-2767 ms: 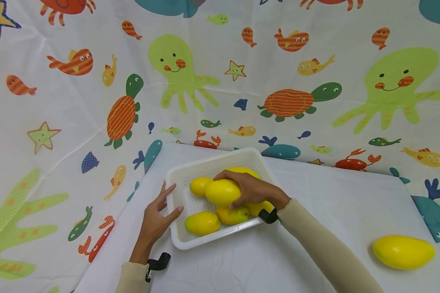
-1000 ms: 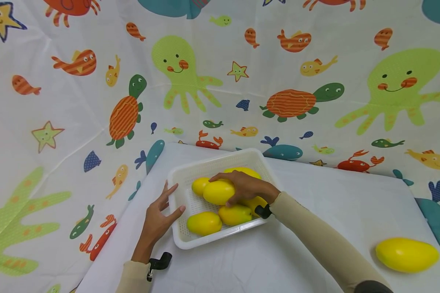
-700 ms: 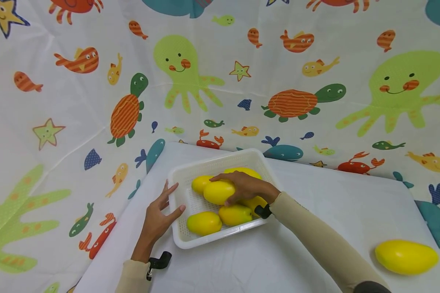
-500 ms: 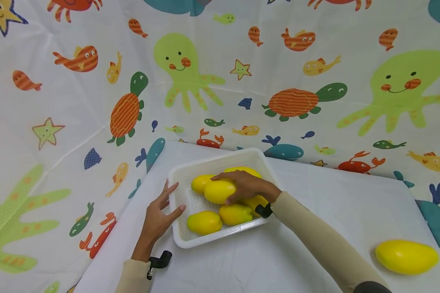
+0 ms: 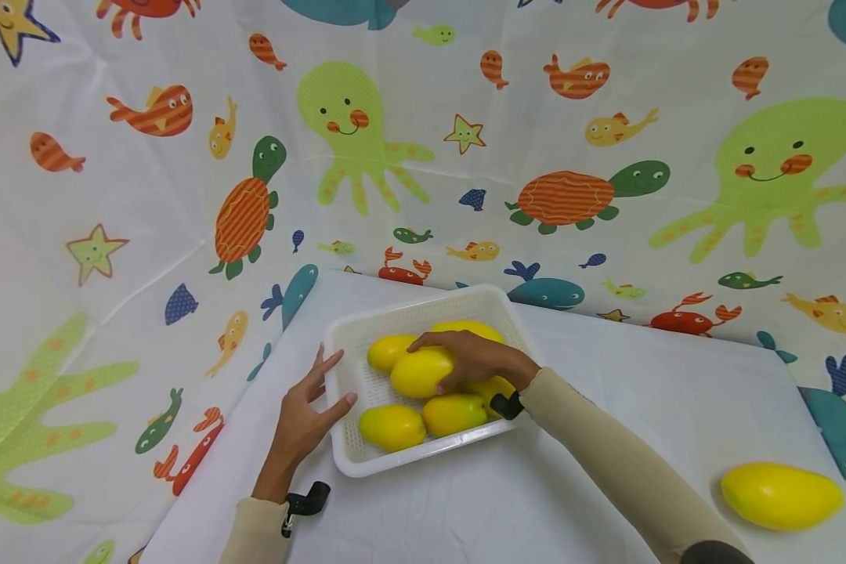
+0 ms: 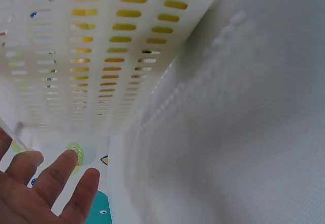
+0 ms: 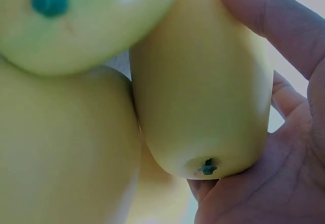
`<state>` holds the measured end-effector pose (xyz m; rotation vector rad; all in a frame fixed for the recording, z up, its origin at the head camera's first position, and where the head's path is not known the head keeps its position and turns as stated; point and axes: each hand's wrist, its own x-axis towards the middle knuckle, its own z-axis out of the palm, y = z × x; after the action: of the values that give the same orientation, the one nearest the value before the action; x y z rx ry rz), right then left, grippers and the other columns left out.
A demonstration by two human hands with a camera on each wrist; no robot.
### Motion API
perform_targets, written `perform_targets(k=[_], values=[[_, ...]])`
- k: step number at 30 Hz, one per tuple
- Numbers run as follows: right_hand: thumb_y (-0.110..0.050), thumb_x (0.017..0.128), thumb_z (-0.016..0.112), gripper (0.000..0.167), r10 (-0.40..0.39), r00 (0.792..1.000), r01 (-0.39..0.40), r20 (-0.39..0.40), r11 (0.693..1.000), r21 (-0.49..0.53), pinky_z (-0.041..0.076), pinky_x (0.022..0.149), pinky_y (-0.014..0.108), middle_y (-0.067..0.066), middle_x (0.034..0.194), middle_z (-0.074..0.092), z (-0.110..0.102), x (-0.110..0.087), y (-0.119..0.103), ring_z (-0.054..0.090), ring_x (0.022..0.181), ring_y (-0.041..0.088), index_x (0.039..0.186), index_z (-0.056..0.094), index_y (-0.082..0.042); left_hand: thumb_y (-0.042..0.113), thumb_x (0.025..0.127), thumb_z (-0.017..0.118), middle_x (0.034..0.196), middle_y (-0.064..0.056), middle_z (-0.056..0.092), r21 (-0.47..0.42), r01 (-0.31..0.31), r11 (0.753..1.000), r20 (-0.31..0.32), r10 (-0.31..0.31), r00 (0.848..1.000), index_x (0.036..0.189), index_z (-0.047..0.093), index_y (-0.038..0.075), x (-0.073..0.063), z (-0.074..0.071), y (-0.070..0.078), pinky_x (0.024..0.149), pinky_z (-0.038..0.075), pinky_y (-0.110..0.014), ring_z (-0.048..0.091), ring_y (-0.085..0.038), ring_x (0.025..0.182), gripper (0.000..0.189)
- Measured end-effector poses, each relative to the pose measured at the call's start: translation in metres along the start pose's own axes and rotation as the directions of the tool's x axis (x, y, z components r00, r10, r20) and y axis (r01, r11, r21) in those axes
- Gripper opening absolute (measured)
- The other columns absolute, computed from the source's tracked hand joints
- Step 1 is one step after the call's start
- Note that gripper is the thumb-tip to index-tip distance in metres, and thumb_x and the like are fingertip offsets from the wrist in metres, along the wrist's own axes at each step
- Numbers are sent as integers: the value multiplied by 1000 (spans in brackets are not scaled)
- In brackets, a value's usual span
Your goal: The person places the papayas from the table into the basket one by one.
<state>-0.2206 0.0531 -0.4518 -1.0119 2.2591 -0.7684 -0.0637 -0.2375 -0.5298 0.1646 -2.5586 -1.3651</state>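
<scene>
My right hand (image 5: 474, 359) grips a yellow mango (image 5: 420, 374) from above, inside a white plastic basket (image 5: 430, 448). The right wrist view shows thumb and fingers around this mango (image 7: 203, 92), its stem end toward the camera and other mangoes pressed close beside it. Several more mangoes lie in the basket, among them one at the front left (image 5: 392, 428) and one at the front middle (image 5: 455, 413). My left hand (image 5: 299, 415) rests at the basket's left end, fingers spread and thumb at the rim. In the left wrist view its fingertips (image 6: 66, 158) are near the slotted wall.
A single mango (image 5: 782, 496) lies on the white tablecloth (image 5: 648, 399) at the far right. Behind the table and along its left side hangs a curtain (image 5: 423, 102) printed with sea animals.
The held mango has shifted slightly left and tilted, its left end lower, as my right hand moved a little left. My left hand has stayed at the basket's end.
</scene>
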Motion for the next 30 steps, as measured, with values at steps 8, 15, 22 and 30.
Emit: perform_targets(k=[8,15,22,30], values=[[-19,86,90,73,-4,999,4,36,1000,12,47,119,58,-6,156,55,-1,4,4,54,131,26,147,58,-43,42,91,81,177,9,20,-1,-2,1000,-1,2,1000,160,50,32,0,1,0,121,43,-57,33,-35,161,76],[-19,87,89,70,-21,998,17,61,997,69,44,121,56,-2,159,53,-4,8,9,52,133,26,148,61,-40,43,92,81,177,9,20,-9,-10,1000,-6,10,1000,159,50,30,1,2,1,121,43,-57,33,-33,162,75],[-18,87,89,64,22,999,-27,49,994,102,39,125,59,-3,160,53,-1,11,9,50,138,28,143,66,-39,46,92,80,177,9,21,-16,-15,1000,-6,15,1000,159,51,30,2,4,1,121,43,-57,33,-31,162,75],[-17,88,88,57,6,1000,-7,11,996,94,45,120,52,-2,146,62,-2,12,11,55,128,25,139,70,-35,40,92,80,176,9,21,-16,-16,1000,-12,16,1000,159,51,32,2,5,1,121,43,-57,35,-31,161,74]])
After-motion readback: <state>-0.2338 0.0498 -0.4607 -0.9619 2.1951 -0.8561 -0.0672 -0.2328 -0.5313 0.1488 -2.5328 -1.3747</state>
